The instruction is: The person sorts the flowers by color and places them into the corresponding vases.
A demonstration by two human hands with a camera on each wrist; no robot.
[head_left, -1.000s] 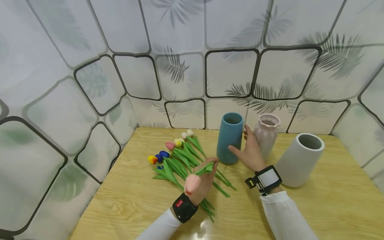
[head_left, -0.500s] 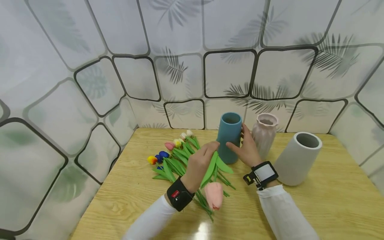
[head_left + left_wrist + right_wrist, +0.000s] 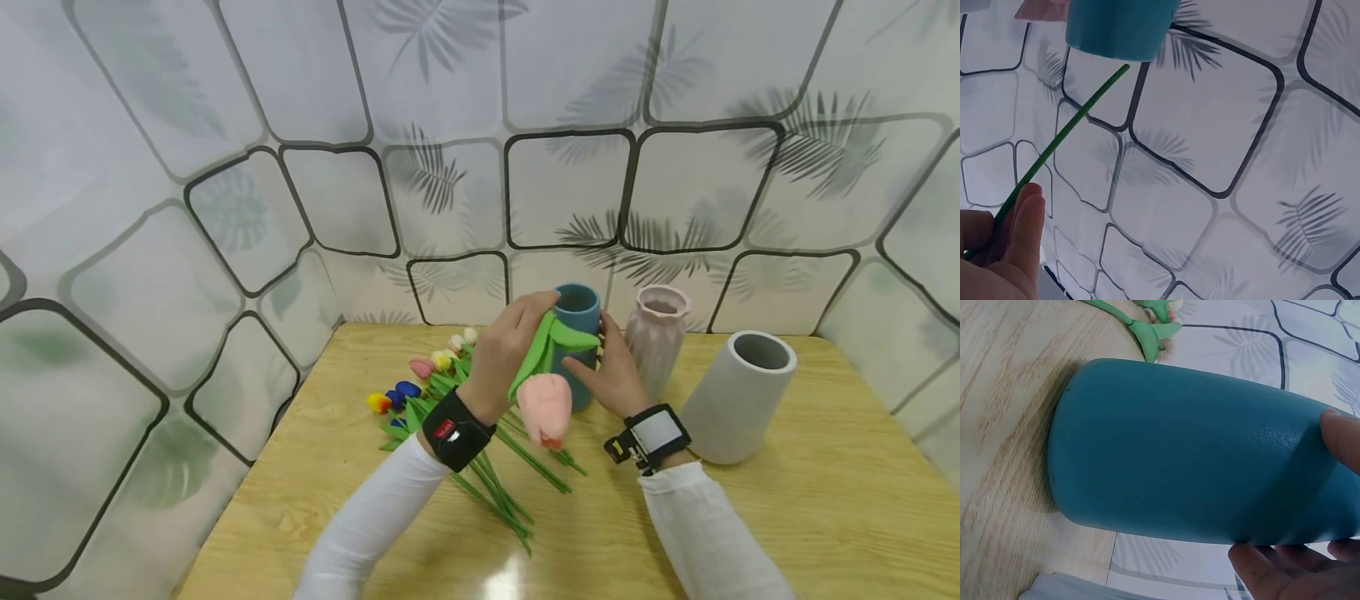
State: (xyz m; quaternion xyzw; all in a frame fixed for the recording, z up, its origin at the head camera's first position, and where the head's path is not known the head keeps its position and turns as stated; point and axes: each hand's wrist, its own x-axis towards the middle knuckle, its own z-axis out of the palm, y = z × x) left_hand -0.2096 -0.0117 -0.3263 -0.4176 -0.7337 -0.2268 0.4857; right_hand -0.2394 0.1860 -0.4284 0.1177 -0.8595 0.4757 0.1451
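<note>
My left hand (image 3: 504, 354) pinches the green stem (image 3: 1072, 128) of an artificial pink tulip (image 3: 545, 404). Its bloom hangs down toward me, with green leaves spread above it. In the left wrist view the stem's free end points toward the rim of the blue vase (image 3: 1119, 31), with a small gap seen between them. My right hand (image 3: 618, 375) grips this upright vase from the right. The right wrist view has its thumb (image 3: 1341, 440) on one side and its fingers on the other. Most of the left fingers are hidden in the head view.
Several artificial tulips (image 3: 422, 367) in mixed colours lie on the wooden table (image 3: 300, 500) at left, stems toward me. A ribbed pinkish vase (image 3: 654, 346) and a white vase (image 3: 738, 408) stand right of the blue one. A patterned curtain (image 3: 450, 192) hangs behind.
My left hand has lifted the pink tulip from above the other flowers, up and right to the blue vase's rim. My right hand has closed in on the vase.
</note>
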